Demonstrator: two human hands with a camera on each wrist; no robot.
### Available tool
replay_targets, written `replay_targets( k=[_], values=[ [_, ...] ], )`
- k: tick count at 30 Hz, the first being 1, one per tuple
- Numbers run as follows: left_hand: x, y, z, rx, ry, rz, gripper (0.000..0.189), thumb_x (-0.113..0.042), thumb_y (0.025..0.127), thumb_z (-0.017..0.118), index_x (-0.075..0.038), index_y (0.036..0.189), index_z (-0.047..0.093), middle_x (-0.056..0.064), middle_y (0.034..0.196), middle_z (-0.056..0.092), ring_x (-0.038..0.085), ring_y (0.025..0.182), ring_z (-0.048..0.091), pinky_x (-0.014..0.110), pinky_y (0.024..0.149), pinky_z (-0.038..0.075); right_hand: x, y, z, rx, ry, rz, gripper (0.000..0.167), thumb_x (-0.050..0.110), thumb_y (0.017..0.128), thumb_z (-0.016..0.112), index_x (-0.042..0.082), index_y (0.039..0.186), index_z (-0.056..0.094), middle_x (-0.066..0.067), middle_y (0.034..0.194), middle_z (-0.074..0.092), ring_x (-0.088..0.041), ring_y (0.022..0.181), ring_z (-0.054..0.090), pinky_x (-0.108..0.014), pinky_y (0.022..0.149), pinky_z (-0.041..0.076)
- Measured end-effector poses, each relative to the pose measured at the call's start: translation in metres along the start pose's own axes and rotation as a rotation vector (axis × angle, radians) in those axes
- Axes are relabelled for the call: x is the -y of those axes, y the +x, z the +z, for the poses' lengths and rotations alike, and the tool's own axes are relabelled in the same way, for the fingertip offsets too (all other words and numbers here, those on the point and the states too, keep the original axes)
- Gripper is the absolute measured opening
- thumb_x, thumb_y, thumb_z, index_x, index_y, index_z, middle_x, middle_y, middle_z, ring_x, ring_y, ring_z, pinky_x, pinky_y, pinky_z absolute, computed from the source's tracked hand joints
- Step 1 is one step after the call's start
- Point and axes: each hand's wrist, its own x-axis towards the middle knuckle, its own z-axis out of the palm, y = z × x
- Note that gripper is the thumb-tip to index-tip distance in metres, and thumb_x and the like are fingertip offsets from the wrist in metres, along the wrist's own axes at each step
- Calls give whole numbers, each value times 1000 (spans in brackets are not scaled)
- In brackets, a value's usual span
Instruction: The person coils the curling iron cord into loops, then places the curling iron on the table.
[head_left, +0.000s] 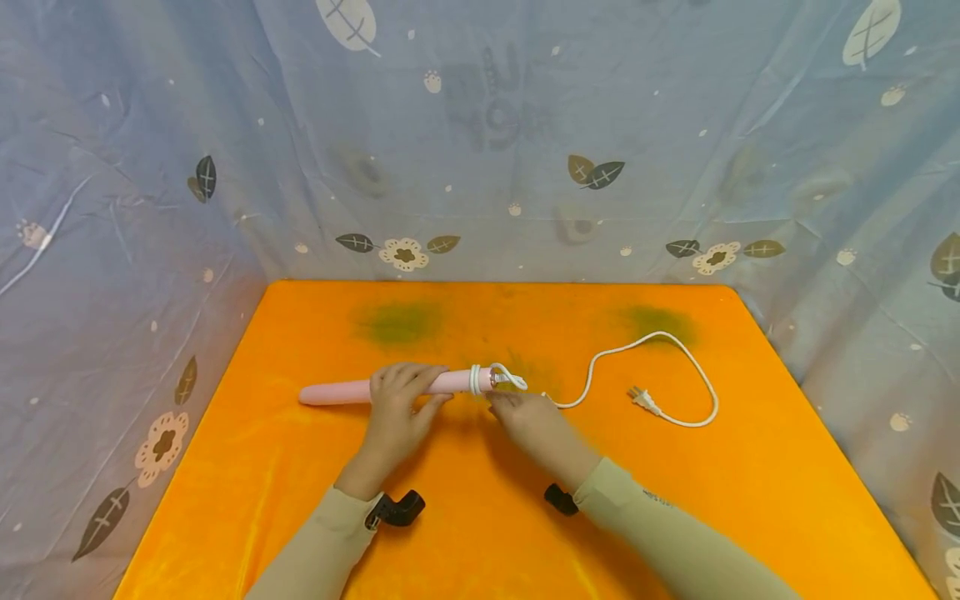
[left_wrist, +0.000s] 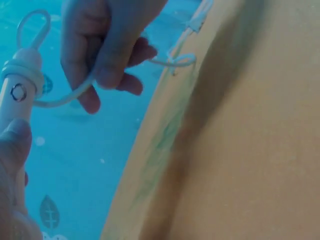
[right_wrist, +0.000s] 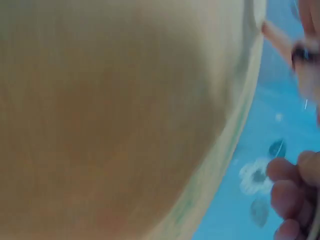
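A slim pink hair iron (head_left: pixel 337 392) lies crosswise in front of me, its handle end to the right. My left hand (head_left: pixel 397 408) grips it around the middle; in the left wrist view the thumb (left_wrist: pixel 16 140) rests along the handle below a round ringed button (left_wrist: pixel 18 92). White cord (left_wrist: pixel 22 75) is wound around the handle near its end. Between thumb and fingers, my right hand (head_left: pixel 536 425) pinches the cord just beyond the windings. In the right wrist view, curled fingertips (right_wrist: pixel 290 197) of the right hand appear at the lower right edge.
The loose cord (head_left: pixel 600 357) loops over the orange tabletop (head_left: pixel 465 533) to a two-pin plug (head_left: pixel 643 398) on the right. Black wrist devices (head_left: pixel 399 507) sit at both cuffs. A patterned curtain (head_left: pixel 480 125) stands behind and at both sides of the table.
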Motion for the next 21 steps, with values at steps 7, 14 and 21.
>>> replay_targets(
  k=[7, 14, 21],
  values=[
    [1, 2, 4, -10, 42, -29, 43, -20, 75, 84, -13, 116, 71, 5, 106, 68, 28, 102, 55, 51, 92, 27, 27, 3, -17, 129, -75, -51, 22, 12, 89, 71, 2, 101, 56, -1, 71, 55, -7, 52, 45, -20, 43, 38],
    [-1, 0, 2, 76, 66, -55, 41, -24, 79, 81, -16, 118, 70, 3, 107, 67, 26, 103, 54, 49, 93, 27, 24, 13, -34, 89, -79, -96, 24, 16, 90, 70, 8, 77, 52, 3, 62, 43, -8, 49, 39, -22, 41, 33],
    [-2, 0, 1, 113, 84, -49, 41, -26, 79, 81, -17, 117, 70, 1, 107, 67, 25, 104, 54, 48, 92, 28, 17, 23, -47, 56, -27, -130, 14, 15, 90, 70, 12, 79, 62, 1, 69, 52, -12, 60, 52, -25, 45, 42]
  ],
)
